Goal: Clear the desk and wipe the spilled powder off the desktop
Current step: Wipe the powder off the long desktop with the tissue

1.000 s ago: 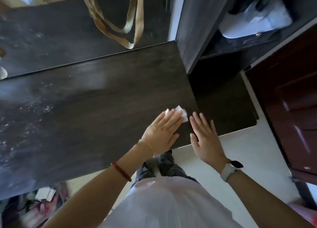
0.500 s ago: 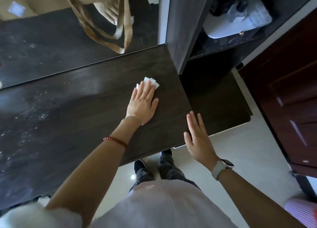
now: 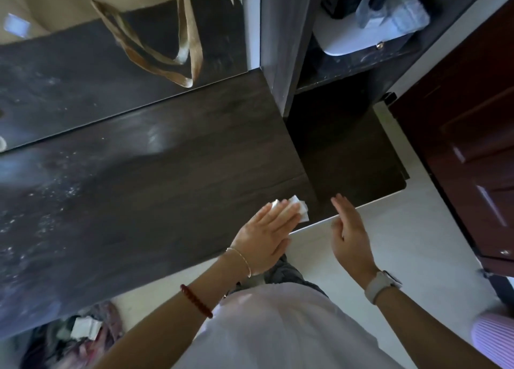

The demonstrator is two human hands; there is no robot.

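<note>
Powder (image 3: 52,190) speckles the left part of the dark desktop (image 3: 172,179). Near the front edge my left hand (image 3: 264,229) presses a white tissue (image 3: 385,211) flat under straight fingers. Just right of it, my right hand (image 3: 349,233) hovers open past the desk's edge.

Most of the white folded wipe (image 3: 385,210) lies hidden under the flat fingers of the left hand (image 3: 264,233); only its far corners show. The dark wood-grain desktop (image 3: 167,179) runs out of frame well left of that hand, and the pale powder specks (image 3: 55,190) there are blurred. The beige canvas bag (image 3: 83,4), far beyond the left hand, is cut by the top edge. The pink ribbed object (image 3: 493,338), near the right forearm, is cropped and unidentifiable.
</note>
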